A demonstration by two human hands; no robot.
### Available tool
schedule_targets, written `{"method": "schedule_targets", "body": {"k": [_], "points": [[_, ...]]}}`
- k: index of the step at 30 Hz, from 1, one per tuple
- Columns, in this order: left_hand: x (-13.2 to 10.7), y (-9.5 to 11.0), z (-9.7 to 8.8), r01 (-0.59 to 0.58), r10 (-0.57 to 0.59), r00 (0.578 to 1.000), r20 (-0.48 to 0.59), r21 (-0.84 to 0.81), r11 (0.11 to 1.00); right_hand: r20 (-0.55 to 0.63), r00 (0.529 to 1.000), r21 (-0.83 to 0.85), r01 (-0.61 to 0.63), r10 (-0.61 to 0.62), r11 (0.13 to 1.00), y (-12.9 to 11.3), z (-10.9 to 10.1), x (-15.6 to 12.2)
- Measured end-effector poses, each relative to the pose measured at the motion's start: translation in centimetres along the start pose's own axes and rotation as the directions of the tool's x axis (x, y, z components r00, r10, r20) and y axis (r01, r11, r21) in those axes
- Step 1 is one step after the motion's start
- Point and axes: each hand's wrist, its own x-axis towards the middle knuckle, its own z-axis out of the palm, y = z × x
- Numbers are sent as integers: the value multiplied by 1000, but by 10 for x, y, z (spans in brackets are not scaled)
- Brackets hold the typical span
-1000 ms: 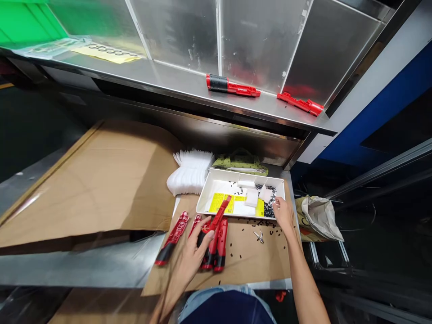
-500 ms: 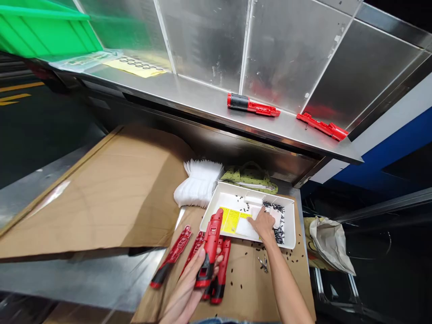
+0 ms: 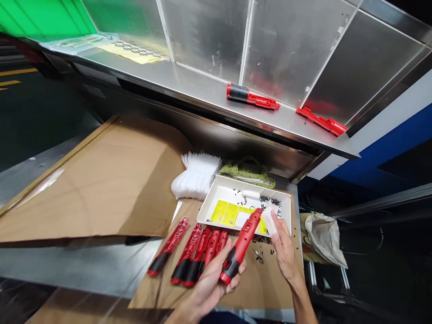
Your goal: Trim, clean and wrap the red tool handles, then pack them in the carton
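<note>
My left hand (image 3: 212,282) grips a red and black tool handle (image 3: 240,245) and holds it tilted up above the cardboard mat (image 3: 256,283). Close to the handle's tip, my right hand (image 3: 281,245) pinches a small white piece (image 3: 269,220). Several more red and black handle shells (image 3: 189,252) lie side by side on the mat, left of my hands. Behind them stands a white tray (image 3: 216,199) with yellow label sheets (image 3: 227,211), white pieces and small black parts.
A stack of white pieces (image 3: 197,175) lies left of the tray, a green cloth (image 3: 248,170) behind it. Two red parts (image 3: 251,96) (image 3: 321,120) rest on the steel shelf. A large cardboard sheet (image 3: 101,180) covers the left; a crumpled bag (image 3: 324,238) sits at right. Small metal tweezers (image 3: 259,254) lie on the mat.
My left hand has lifted one handle off the row and carried it right. My right hand came out of the tray with a white piece and moved to the handle's tip.
</note>
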Motion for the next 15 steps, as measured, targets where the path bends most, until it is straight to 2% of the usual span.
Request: {"method": "schedule_targets", "body": {"k": [1,3,5,6,8,10,13,15], "points": [[-1,-3,3,-13,12,1000,20,37,999,-21,995,-165,97,-102,982,-6,2,-7],[-5,-8,6,-37,35,999,27,90,995,60,958,-456,275,-279,846,-14,7,-20],[-8,-11,8,-45,45,999,10,128,991,169,890,-579,437,-424,688,-18,9,-31],[-10,-12,9,-50,49,999,10,148,988,185,859,-614,480,-477,627,-18,9,-35],[-11,-14,10,-73,68,997,34,186,980,119,839,-687,456,-531,566,-18,8,-39],[-10,-16,11,-92,84,996,43,217,972,69,833,-720,422,-549,550,-17,6,-43],[-5,-21,10,-94,95,995,12,280,955,165,798,-683,517,-580,516,-20,5,-47],[-3,-23,9,-103,100,995,27,328,939,144,803,-707,493,-579,507,-25,5,-50]]}}
